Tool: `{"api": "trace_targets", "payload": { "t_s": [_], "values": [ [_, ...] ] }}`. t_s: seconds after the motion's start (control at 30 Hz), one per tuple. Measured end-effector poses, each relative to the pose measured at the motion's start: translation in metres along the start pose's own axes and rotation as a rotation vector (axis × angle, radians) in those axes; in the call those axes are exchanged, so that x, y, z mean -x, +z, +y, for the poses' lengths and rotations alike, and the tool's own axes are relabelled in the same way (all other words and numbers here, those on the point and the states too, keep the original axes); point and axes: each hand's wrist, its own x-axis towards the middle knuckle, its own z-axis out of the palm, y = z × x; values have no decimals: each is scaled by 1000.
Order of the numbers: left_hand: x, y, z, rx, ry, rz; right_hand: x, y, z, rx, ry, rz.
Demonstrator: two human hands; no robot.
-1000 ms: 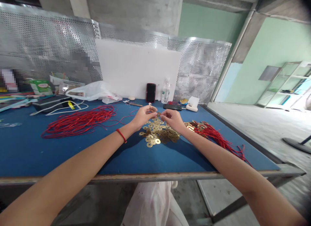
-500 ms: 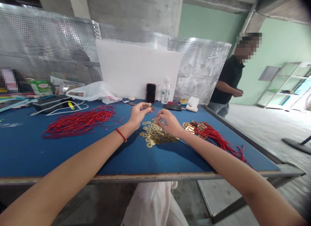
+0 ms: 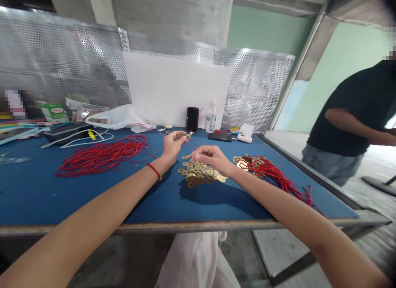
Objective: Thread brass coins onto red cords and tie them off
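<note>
Across the blue worktop (image 3: pixel 93 197), your heap of loose brass coins (image 3: pixel 199 172) remains unfinished; to its right lie coins tied with red cords (image 3: pixel 256 166), and to its left a tangle of red cord (image 3: pixel 99 160). Above the heap, your left hand (image 3: pixel 173 147) pinches one brass coin (image 3: pixel 188 136) between its fingers; your right hand (image 3: pixel 210 157) hangs relaxed, its fingers open at the heap's top edge.

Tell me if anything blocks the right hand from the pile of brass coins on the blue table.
Nothing visible does. The right hand is right over the coin pile; only a thin red cord loops nearby, from the brass coin pinched in the left hand.
</note>
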Motion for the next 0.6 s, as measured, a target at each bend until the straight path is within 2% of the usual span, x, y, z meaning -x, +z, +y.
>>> {"api": "trace_targets", "payload": {
  "t_s": [0.13,0.23,0.33,0.47,0.6],
  "values": [
    [-8,-7,-5,-39,31,75,-5,-7,9,-54,6,269],
    [-15,-14,-8,-76,50,113,-8,-12,13,-124,-20,417],
    [-19,-18,-12,-100,68,143,-10,-18,18,-177,-11,531],
    [-19,-18,-12,-133,87,112,-10,-27,29,-154,89,682],
    [-11,-11,-8,-156,96,28,-10,-29,33,-97,117,719]
  ]
}}
